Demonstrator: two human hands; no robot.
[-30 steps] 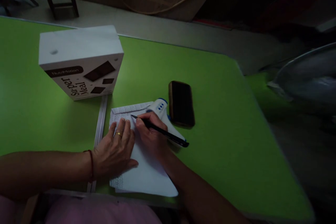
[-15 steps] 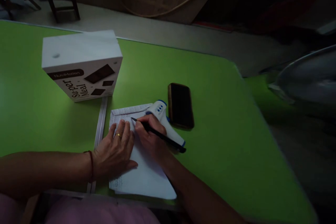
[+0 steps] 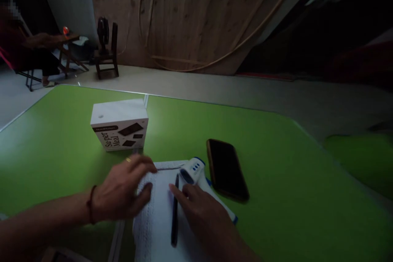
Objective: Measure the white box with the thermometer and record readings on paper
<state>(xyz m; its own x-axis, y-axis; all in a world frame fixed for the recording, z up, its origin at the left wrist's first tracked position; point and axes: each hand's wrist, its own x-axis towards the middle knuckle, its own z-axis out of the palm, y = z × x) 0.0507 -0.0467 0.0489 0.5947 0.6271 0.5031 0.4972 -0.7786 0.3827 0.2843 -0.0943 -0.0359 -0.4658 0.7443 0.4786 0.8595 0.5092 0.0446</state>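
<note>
A black pen [image 3: 175, 223] lies lengthwise on the white sheets of paper [image 3: 153, 229], which carry handwriting along the left side. My right hand [image 3: 207, 213] is over the paper just right of the pen, index finger stretched out beside it; whether the fingertip touches the pen I cannot tell. Raised above the paper's left edge, my left hand [image 3: 121, 188] is empty with bent, parted fingers, slightly blurred. A white and blue infrared thermometer [image 3: 195, 167] lies at the paper's upper right, partly behind my right hand.
A smartphone [image 3: 227, 168] lies right of the thermometer on the green table [image 3: 276, 196]. Behind my left hand stands a white meal box [image 3: 119, 129]. Beyond the table are a chair with a fan [image 3: 104, 45] and a seated person [image 3: 21, 45] at a small table.
My right hand has let go of the pen, which now lies on the paper. My left hand has lifted off the sheets. The view has tilted up, showing more of the room.
</note>
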